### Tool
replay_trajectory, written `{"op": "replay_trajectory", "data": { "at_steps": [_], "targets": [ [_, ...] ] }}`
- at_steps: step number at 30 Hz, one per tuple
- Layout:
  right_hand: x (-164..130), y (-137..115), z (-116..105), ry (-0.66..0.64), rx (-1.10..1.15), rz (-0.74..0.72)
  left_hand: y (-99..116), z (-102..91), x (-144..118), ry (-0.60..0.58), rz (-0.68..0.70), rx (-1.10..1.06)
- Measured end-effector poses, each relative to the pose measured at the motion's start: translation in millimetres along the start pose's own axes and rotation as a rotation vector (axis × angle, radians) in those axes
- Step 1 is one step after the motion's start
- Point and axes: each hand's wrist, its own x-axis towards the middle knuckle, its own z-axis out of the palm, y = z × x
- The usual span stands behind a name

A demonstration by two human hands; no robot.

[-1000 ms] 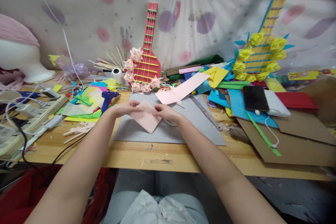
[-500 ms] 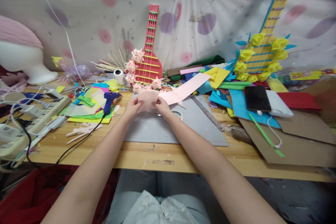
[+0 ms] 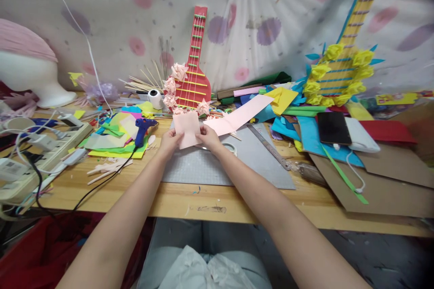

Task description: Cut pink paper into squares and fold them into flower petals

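A small square of pale pink paper (image 3: 187,131) is held up between both hands above the grey cutting mat (image 3: 193,169). My left hand (image 3: 170,141) pinches its left edge, and my right hand (image 3: 208,137) pinches the right edge. Behind my right hand lies a long pink paper strip (image 3: 249,113), angled up to the right. A roll of tape (image 3: 230,148) rests on the mat by my right wrist, and scissors are partly hidden under that hand. Just beyond the square, a red paper guitar (image 3: 194,82) stands with pink paper flowers (image 3: 170,85) along its edge.
To the left are a blue glue gun (image 3: 142,131) with its cord, scraps of coloured paper and a power strip (image 3: 73,146). On the right lie a metal ruler (image 3: 269,146), a phone (image 3: 334,128) and brown cardboard (image 3: 383,194). A yellow guitar (image 3: 346,72) stands behind.
The pink square has been turned in my hands, so it now looks taller and slightly tilted. Both hands stay at nearly the same place.
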Motion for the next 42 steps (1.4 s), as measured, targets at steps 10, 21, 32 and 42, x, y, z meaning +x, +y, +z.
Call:
{"op": "replay_trajectory", "data": {
  "at_steps": [10, 21, 32, 42],
  "targets": [
    [-19, -18, -12, -0.150, 0.214, 0.214, 6, 0.6, -20, -0.163, -0.286, -0.196],
    [-40, -38, -61, -0.101, 0.201, 0.251, -6, 11.0, -20, 0.056, -0.132, -0.148],
    [-29, -31, -54, -0.051, 0.456, 0.391, 15, 36.5, -19, -0.241, -0.202, 0.050],
    [-26, -40, -89, -0.004, 0.183, 0.318, 40, 51.6, -9, -0.637, -0.201, 0.411]
  ]
}}
